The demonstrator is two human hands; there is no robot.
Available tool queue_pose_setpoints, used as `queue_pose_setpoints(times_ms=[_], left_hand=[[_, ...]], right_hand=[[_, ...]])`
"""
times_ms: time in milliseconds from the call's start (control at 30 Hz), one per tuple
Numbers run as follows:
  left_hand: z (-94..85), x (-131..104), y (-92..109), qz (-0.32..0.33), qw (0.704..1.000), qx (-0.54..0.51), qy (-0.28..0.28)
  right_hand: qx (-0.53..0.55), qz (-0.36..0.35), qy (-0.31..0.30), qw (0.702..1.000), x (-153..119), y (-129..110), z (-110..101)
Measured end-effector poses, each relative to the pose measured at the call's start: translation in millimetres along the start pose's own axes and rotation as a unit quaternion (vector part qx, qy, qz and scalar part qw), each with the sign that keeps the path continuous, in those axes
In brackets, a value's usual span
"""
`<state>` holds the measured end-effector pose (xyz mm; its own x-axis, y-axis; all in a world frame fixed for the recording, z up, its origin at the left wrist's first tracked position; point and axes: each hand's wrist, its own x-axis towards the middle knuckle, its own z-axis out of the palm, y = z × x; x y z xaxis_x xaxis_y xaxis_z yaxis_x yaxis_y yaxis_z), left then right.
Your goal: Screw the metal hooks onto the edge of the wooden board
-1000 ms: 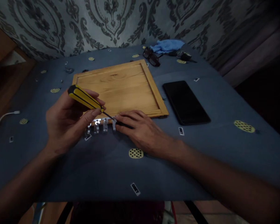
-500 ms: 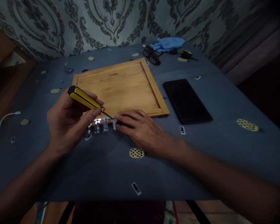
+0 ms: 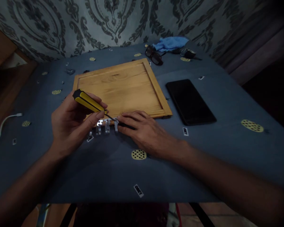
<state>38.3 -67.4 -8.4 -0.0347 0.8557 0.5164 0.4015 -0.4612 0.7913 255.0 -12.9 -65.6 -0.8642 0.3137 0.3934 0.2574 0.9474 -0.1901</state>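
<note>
A yellow and black screwdriver is gripped in my left hand, its shaft slanting down to the right. Its tip meets a metal hook strip with several silver hooks on the near edge of a framed wooden board. My right hand lies on the board's near edge, fingers pointing left, with the fingertips against the strip's right end. Whether those fingers pinch a small part is hidden. The strip's left end is partly behind my left hand.
A black phone or tablet lies right of the board. Behind are sunglasses, a blue cloth and a dark object with a metal ring. A white cable lies far left, and a small clear item back left.
My left hand and the screwdriver handle have shifted slightly to the right and down, making the shaft look shorter. The tip stays at the same hook, and my right hand has barely moved.
</note>
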Motion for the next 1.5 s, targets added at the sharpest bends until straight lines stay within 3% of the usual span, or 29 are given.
queue_pose_setpoints(times_ms=[867, 1200, 1500], left_hand=[[-1.0, 2.0, -0.1, -0.008, 1.0, -0.016, 0.005], [-2.0, 4.1, -11.9, -0.04, 0.998, -0.049, 0.024], [-0.1, 5.6, -9.9, -0.058, 0.997, -0.05, 0.033]], right_hand=[[0.009, -0.002, -0.004, 1.0, 0.7, -0.6, -1.4], [0.004, -0.002, -0.006, 1.0, -0.2, -0.4, -3.0], [-0.009, -0.001, -0.008, 1.0, -0.4, -0.3, -1.1]])
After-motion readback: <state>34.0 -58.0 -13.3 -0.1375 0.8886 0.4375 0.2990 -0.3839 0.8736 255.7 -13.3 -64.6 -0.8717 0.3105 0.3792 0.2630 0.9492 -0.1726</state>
